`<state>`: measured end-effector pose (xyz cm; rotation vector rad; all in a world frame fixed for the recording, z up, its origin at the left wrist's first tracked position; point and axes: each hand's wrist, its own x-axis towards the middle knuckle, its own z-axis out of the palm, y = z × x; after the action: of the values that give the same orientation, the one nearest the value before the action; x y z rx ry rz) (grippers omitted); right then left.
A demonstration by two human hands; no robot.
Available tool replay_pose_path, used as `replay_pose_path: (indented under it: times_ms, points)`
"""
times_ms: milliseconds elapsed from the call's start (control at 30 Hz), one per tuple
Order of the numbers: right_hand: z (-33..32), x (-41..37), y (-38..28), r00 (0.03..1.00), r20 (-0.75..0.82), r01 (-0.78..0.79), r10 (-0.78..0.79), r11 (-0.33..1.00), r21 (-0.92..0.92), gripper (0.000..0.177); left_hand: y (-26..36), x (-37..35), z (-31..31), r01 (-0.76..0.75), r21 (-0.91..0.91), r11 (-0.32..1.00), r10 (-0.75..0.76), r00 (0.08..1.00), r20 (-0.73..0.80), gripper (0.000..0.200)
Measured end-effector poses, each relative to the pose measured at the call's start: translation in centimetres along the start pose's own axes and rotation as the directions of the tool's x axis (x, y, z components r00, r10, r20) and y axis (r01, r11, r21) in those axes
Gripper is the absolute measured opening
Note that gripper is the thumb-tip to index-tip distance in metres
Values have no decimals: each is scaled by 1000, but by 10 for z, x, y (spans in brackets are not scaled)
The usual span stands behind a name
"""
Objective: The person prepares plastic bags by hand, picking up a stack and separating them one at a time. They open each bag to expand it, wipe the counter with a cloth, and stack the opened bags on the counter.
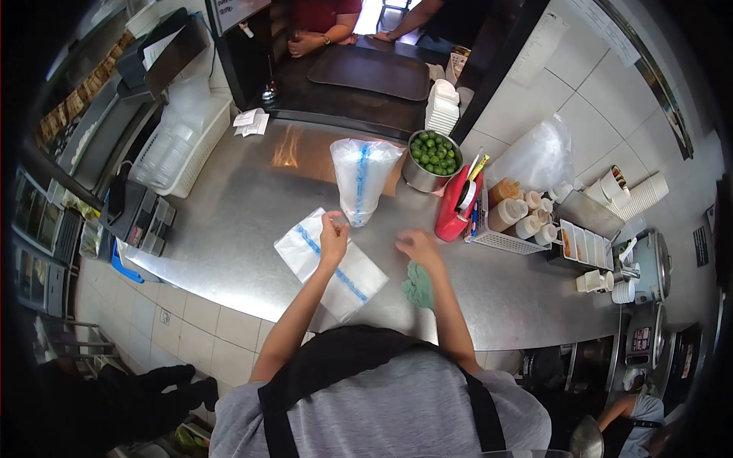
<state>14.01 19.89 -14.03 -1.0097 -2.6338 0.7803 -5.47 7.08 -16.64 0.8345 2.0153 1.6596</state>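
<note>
My left hand (334,240) is over a flat stack of white plastic bags (332,267) with a blue printed stripe. Its fingers are bent and look apart, with nothing visible between them. To the right, my right hand (418,248) hovers above the steel counter with loosely spread, empty fingers. A crumpled green cloth (418,285) lies just below that hand, near my wrist. Beyond both hands, a filled plastic bag (360,179) with the same blue stripe stands on the counter, narrow end toward me. Its contents are blurred by the plastic.
A metal pot of green limes (434,155) sits at the back, beside a red tape dispenser (456,204). Right of it is a basket of sauce bottles (513,217). A white basket of plastic containers (200,156) stands left. A dark tray (370,72) rests before two people.
</note>
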Motion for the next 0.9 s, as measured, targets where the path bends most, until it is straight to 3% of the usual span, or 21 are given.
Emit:
replay_pose_path:
  times_ms: [33, 100, 133, 200, 233, 300, 333, 433, 533, 600, 633, 667, 700, 733, 833, 900]
  points:
    - [-24, -31, -8, 985, 36, -158, 167, 970, -186, 36, 0, -7, -3, 2, 6, 1000, -2, 995, 102, 29]
    - [-20, -73, 23, 988, -81, -147, 130, 952, -268, 28, 6, -21, -12, 1, 15, 1000, -5, 956, 294, 22]
    - [-14, -80, 29, 987, -44, -155, 154, 988, -14, 25, 9, -30, -7, -49, -73, 996, 72, 930, 362, 20]
    - [-5, -87, 38, 982, 60, -184, 176, 863, 471, 19, 16, -55, 19, -133, -185, 974, 205, 864, 460, 20]
    - [-5, -87, 29, 982, 28, -173, 185, 842, 511, 16, 20, -66, 32, -176, -206, 963, 258, 827, 499, 22]
    - [-4, -89, -8, 976, -41, -150, 215, 793, 591, 13, 42, -80, 47, -190, -81, 979, 204, 837, 508, 20]
    - [0, -86, -14, 962, -147, -111, 228, 824, 555, 15, 51, -85, 46, -198, -18, 980, 178, 837, 517, 19]
    - [-20, -81, -40, 940, -208, -97, 270, 798, 595, 23, 69, -73, 31, -21, -47, 999, 44, 815, 578, 14]
    - [-38, -77, -49, 919, -300, -137, 256, 921, 364, 32, 81, -66, 1, -138, 116, 984, 61, 861, 505, 16]
    - [-41, -74, -27, 895, -367, -162, 255, 951, 264, 31, 45, -53, -17, -115, 75, 991, 95, 969, 229, 17]
    - [-42, -74, -18, 882, -398, -177, 252, 960, 215, 31, 23, -42, -36, -398, 429, 811, 377, 916, 137, 16]
    - [-45, -76, -18, 892, -402, -171, 208, 977, 126, 28, 3, -35, -55, -322, 624, 712, 342, 935, 93, 18]
    - [-49, -79, -19, 902, -400, -164, 165, 986, 37, 26, -14, -37, -64, -160, 856, 492, 387, 921, -50, 18]
    - [-51, -80, -20, 911, -394, -155, 122, 987, -53, 23, -25, -39, -73, -74, 887, 456, 452, 878, -159, 15]
    - [-38, -66, -24, 903, -429, 36, -35, 999, -6, 23, -24, -47, -90, -264, 831, 489, 493, 870, -13, 16]
    - [-32, -51, -47, 901, -407, 205, -153, 975, 86, 35, -4, -51, -86, -337, 770, 542, 534, 846, -6, 11]
